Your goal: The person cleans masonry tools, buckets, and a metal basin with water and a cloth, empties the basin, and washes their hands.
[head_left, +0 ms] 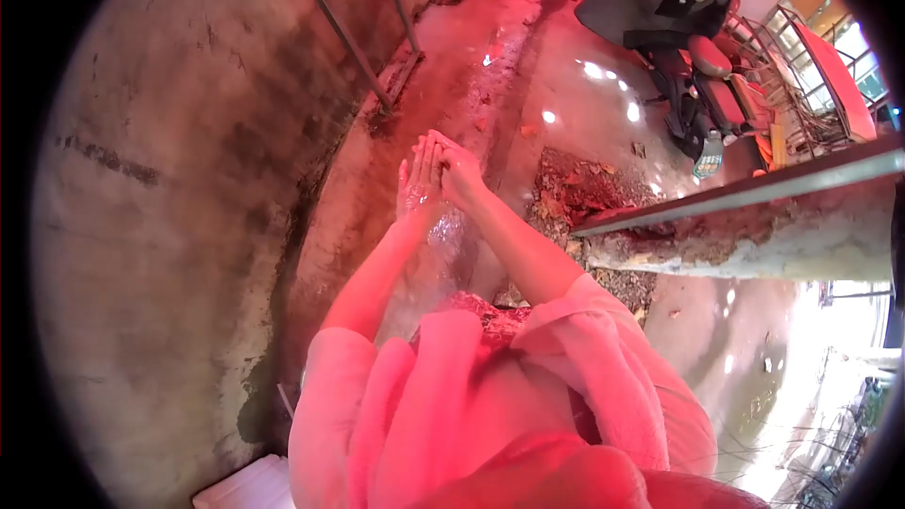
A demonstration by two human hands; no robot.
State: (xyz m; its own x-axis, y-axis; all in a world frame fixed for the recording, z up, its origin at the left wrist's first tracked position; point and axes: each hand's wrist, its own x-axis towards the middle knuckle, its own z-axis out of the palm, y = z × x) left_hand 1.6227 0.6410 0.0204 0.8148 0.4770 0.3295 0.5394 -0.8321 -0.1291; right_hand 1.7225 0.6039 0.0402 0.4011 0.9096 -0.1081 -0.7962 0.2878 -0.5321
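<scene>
My left hand is held out in front of me with its fingers long and straight, wet and shining. Against it presses my right hand, its fingers bent around the edge of the left one. The palms meet, so whatever lies between them is hidden. Below the hands, a bright patch of water glints over the wet ground. A pale towel hangs round my neck and down my front.
A stained concrete wall rises on the left, with metal posts beside it. At upper right stands a scooter with a dark cover, near a bottle. A metal-edged ledge juts in from the right.
</scene>
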